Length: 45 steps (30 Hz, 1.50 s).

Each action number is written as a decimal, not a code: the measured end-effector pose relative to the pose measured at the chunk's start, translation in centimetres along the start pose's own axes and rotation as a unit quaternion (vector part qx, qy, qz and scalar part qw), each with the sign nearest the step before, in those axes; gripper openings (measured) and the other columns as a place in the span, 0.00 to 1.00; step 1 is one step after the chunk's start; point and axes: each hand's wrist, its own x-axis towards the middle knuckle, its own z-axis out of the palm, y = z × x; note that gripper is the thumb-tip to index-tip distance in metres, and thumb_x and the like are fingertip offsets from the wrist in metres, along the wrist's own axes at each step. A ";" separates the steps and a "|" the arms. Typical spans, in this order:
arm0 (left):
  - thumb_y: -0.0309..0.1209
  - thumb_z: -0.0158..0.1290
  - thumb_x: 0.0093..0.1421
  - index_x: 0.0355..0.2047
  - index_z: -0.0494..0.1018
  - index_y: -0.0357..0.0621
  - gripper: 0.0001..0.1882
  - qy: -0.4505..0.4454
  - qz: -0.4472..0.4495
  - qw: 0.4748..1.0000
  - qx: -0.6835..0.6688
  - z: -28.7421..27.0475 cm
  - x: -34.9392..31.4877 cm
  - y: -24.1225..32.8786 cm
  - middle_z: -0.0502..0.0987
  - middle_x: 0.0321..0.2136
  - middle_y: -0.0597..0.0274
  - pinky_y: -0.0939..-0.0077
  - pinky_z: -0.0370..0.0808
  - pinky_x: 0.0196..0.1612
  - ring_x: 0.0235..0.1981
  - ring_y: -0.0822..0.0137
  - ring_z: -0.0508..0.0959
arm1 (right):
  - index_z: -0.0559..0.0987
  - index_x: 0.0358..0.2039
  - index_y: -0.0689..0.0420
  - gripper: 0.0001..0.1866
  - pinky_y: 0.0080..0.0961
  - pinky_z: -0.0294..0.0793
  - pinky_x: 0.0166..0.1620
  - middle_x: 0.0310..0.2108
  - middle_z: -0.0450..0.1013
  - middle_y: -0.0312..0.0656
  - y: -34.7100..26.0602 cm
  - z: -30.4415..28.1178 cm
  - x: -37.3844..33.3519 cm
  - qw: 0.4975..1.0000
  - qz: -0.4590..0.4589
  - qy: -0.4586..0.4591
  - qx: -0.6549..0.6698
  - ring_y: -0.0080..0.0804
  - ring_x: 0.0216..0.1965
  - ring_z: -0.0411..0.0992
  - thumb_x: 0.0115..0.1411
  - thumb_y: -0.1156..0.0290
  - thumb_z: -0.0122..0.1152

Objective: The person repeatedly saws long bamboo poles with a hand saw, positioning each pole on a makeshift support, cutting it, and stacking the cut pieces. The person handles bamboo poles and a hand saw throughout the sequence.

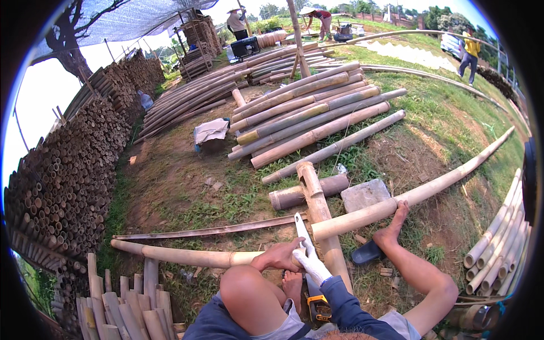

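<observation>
My bare left hand (279, 255) is closed around the near end of a pale bamboo pole (187, 253) that stretches off to the left. Right beside it, my right hand (311, 265) wears a white glove and grips a knife (302, 228) with a long pale blade pointing away from me; the glove hides its handle. Both hands are close to a thick notched bamboo post (321, 212). A second bamboo pole (362, 217) lies across that post, under my right foot. Below the glove, a handsaw (319, 309) with a yellow and black handle rests by my legs.
A split bamboo strip (209, 232), a short thick bamboo piece (283, 198), a stone block (365, 195) and a dark sandal (367, 254) lie around. Bamboo stacks stand left (79, 147), ahead (317, 107) and right (498, 243). Several people work farther off, one in yellow (470, 51).
</observation>
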 end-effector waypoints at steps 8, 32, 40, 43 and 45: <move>0.43 0.70 0.63 0.69 0.69 0.42 0.38 0.675 -0.129 0.725 0.044 3.3 -8.7 -6.3 0.76 0.61 0.44 0.45 0.68 0.69 0.64 0.41 0.73 | 0.65 0.68 0.55 0.40 0.28 0.87 0.36 0.59 0.71 0.48 -7.9 -1.6 -1.8 0.998 0.046 -0.040 -0.004 0.33 0.52 0.78 0.66 0.54 0.77; 0.56 0.65 0.68 0.65 0.70 0.51 0.35 0.580 0.063 0.382 -0.716 3.7 -12.1 -9.2 0.79 0.54 0.61 0.53 0.75 0.66 0.58 0.60 0.79 | 0.55 0.80 0.65 0.42 0.38 0.53 0.79 0.79 0.56 0.56 -18.2 -25.7 -7.9 0.952 -0.214 0.194 -0.105 0.42 0.81 0.52 0.81 0.46 0.51; 0.50 0.69 0.68 0.59 0.72 0.51 0.28 0.687 0.221 0.375 -0.582 -2.9 -24.7 -0.4 0.78 0.50 0.66 0.60 0.77 0.59 0.52 0.66 0.79 | 0.67 0.73 0.65 0.45 0.45 0.72 0.69 0.67 0.68 0.57 -25.9 -17.2 -4.1 0.948 -0.210 0.237 0.037 0.49 0.66 0.71 0.72 0.40 0.65; 0.48 0.67 0.69 0.62 0.70 0.50 0.29 0.745 0.238 0.366 -0.505 -1.0 -31.2 3.7 0.78 0.51 0.65 0.59 0.76 0.61 0.54 0.65 0.79 | 0.67 0.73 0.62 0.43 0.43 0.76 0.66 0.67 0.69 0.55 -29.8 -12.9 -1.9 0.959 -0.212 0.189 -0.006 0.45 0.65 0.73 0.73 0.42 0.65; 0.49 0.66 0.71 0.61 0.71 0.48 0.27 0.789 0.216 0.357 -0.452 1.1 -35.4 6.3 0.80 0.50 0.62 0.56 0.74 0.66 0.56 0.63 0.79 | 0.67 0.73 0.62 0.42 0.41 0.77 0.65 0.66 0.69 0.54 -31.5 -8.8 0.5 0.961 -0.250 0.122 -0.010 0.44 0.64 0.73 0.74 0.42 0.65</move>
